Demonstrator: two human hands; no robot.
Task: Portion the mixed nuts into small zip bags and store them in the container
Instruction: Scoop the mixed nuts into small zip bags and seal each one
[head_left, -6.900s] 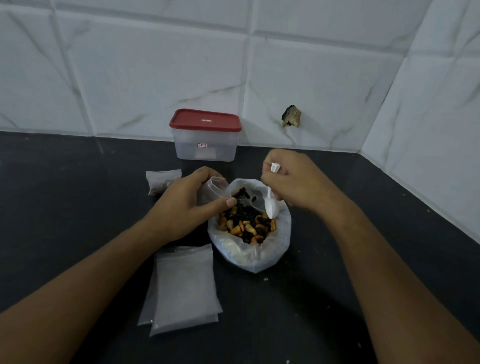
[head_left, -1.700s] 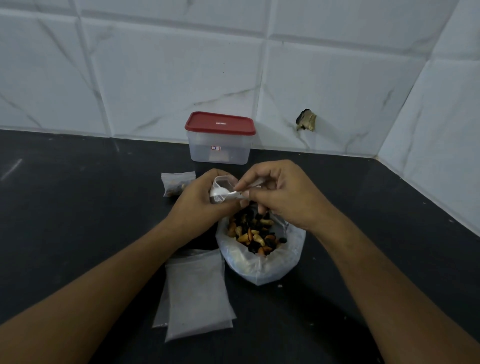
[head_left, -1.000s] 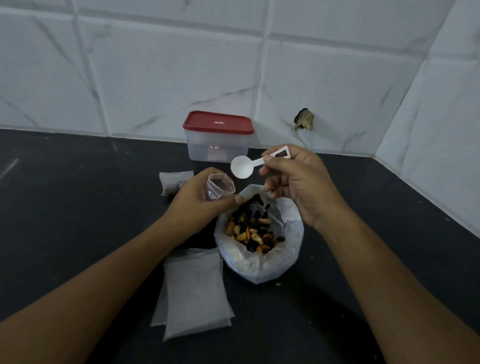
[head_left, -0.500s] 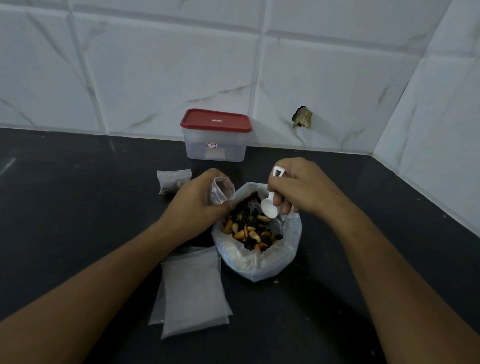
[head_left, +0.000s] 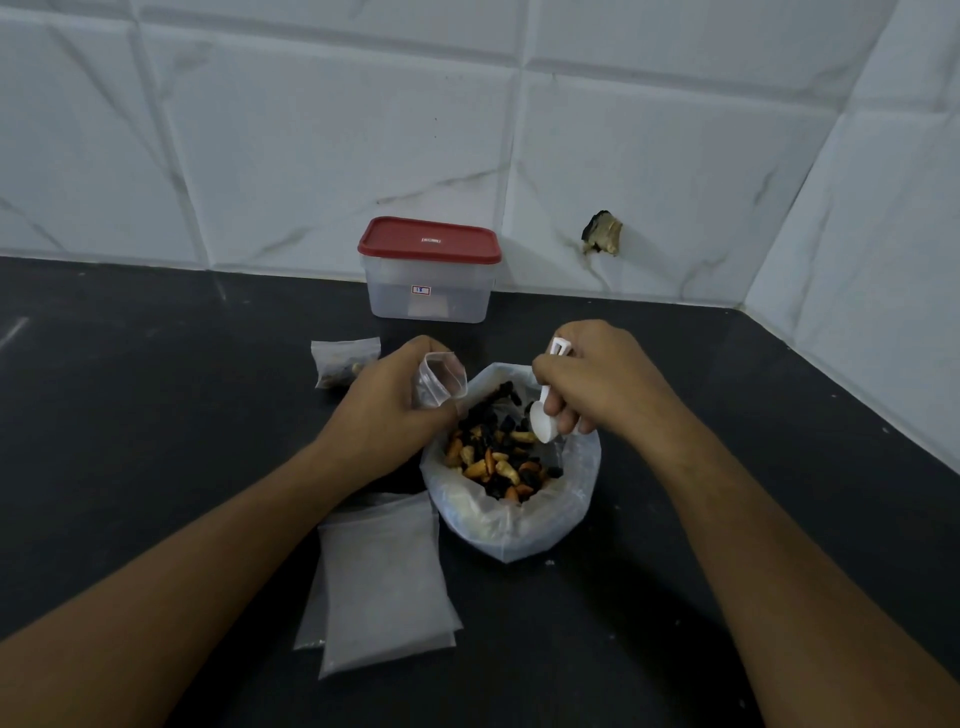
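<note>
Right hand (head_left: 597, 379), pinching the scoop (head_left: 543, 426), had returned into the nuts (head_left: 493, 452); left hand (head_left: 384, 410) gripped the zip bag (head_left: 439, 382) open alongside. Filling apparently unfinished.

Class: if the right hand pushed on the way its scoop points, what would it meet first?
Probably the nuts in the open bag: the right hand aims its scoop down at them, nothing visibly between; depth is unclear.

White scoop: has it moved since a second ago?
Yes. The white scoop has dropped from near the base of the red-lidded container, toward the person, into the big nut bag, held in the right hand.
</note>
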